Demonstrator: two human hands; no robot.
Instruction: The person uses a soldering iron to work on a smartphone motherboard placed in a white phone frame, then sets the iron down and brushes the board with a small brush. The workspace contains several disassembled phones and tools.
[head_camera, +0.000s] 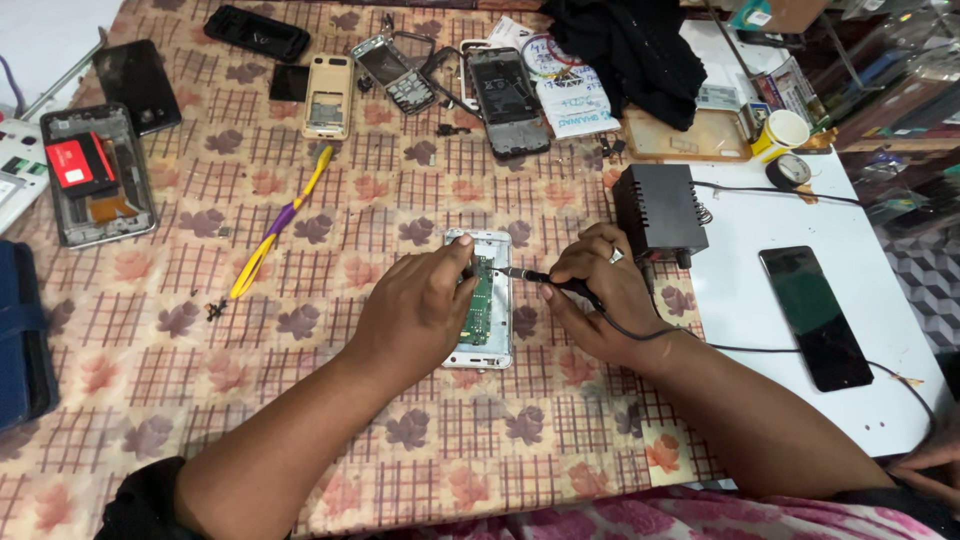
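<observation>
At the middle of the surface (300, 400), on its patterned cloth, an opened white phone (484, 300) is lying flat with its green circuit board showing. The left hand (420, 310) is pressing down on the phone's left side, fingers curled over the frame, pinning it in place. The right hand (595, 290) is pinching a black soldering iron (545, 278) like a pen, its tip touching the board near the phone's upper half; its cord is trailing back under the wrist and off to the right.

Open cloth is stretching in front of the phone toward the near edge, and to the left, where only a yellow and purple tool (275, 230) is lying at a slant, well apart from the hands. Just beyond the right hand a black power box (658, 210) is sitting at the seam where the cloth is meeting a white board (760, 220), crowding that side. A dark phone screen (815, 315) is lying face up on the white board, near the right forearm.

Along the far edge, several stripped phones (505, 95) and loose parts are lying in a row, with a black cloth (625, 50) bunched beside them. A yellow and white cup (780, 133) is standing at the far right; what it is holding cannot be told. At the left edge a metal phone frame (95, 180) is holding a red card.
</observation>
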